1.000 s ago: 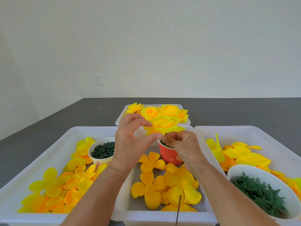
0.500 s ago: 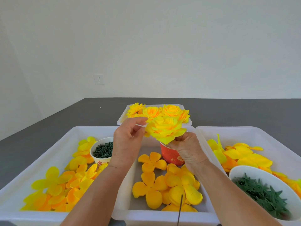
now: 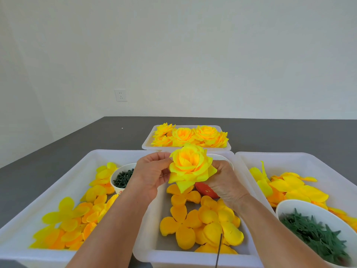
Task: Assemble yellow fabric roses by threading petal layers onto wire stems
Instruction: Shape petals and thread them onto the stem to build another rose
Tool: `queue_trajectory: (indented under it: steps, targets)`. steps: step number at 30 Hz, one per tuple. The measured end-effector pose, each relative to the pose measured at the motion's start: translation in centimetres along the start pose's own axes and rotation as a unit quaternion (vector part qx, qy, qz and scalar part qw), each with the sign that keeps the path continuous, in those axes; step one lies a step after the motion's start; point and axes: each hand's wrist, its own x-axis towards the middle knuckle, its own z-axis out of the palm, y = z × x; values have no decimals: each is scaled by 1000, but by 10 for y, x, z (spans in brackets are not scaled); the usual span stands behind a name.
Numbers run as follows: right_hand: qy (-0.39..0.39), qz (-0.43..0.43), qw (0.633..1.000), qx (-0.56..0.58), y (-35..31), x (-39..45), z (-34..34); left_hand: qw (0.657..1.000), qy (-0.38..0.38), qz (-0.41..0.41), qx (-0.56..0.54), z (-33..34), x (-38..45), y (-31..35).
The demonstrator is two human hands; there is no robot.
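Note:
A full yellow fabric rose (image 3: 190, 167) faces me above the middle tray (image 3: 146, 254). My left hand (image 3: 152, 175) pinches its left petals with curled fingers. From the right, my right hand (image 3: 224, 182) grips the rose's underside; what it holds there is hidden by the petals. Loose orange-yellow petal layers (image 3: 201, 221) lie in the middle tray below. A thin dark wire (image 3: 219, 250) stands up at the tray's near edge. Several finished roses (image 3: 190, 135) fill the small far tray (image 3: 147, 145).
The left tray (image 3: 58, 182) holds yellow petals (image 3: 77, 217) and a cup of dark green pieces (image 3: 123, 177). The right tray (image 3: 301, 158) holds more petals (image 3: 289, 186) and a white bowl of green leaf-shaped calyxes (image 3: 316, 233). A red cup (image 3: 206, 190) sits behind my right hand.
The rose has tilted from side-on to face me, and both hands shifted with it. My left hand went from fingering the petals' edge to pinching the rose's left side.

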Motion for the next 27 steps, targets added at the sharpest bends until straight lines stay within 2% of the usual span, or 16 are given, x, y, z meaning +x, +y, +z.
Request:
queue_trajectory:
  steps: [5,10,15,18,22,27]
  targets:
    - [-29,19,999,18,-2,-2,1,999,3,19,38,-1,0,1]
    - [-73,31,997,-5,-1,-5,1,973,72,117,187,2,1,-3]
    - [-60,37,997,-8,-1,-5,0,972,63,137,181,2,0,-3]
    - [-49,35,998,-5,0,-4,-1,975,49,117,181,1,0,-3]
    - [-24,47,999,-3,1,-3,-2,995,-38,4,87,-1,0,0]
    - [-11,71,997,-15,3,-2,-2,992,-16,8,125,-2,1,-1]
